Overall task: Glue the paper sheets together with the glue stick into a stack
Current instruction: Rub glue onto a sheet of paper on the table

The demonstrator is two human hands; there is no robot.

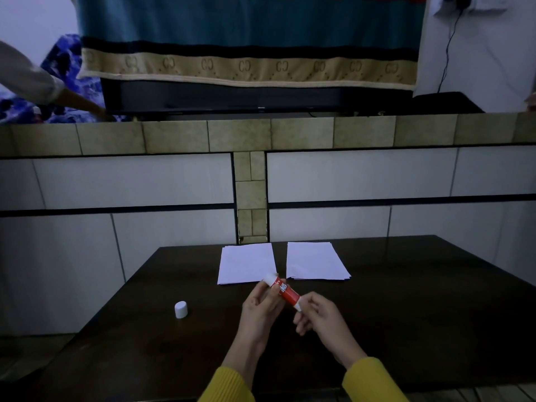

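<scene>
Left hand (262, 306) grips red glue stick (285, 291); right hand (317, 314) pinches base, probably twisting; extend little, then coat left white paper pile (246, 264).

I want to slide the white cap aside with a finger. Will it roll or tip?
The cap stands on end on the table, so a low push would probably slide it. It looks small and light, so a higher push may tip it. Being round, it would likely roll once on its side.
</scene>
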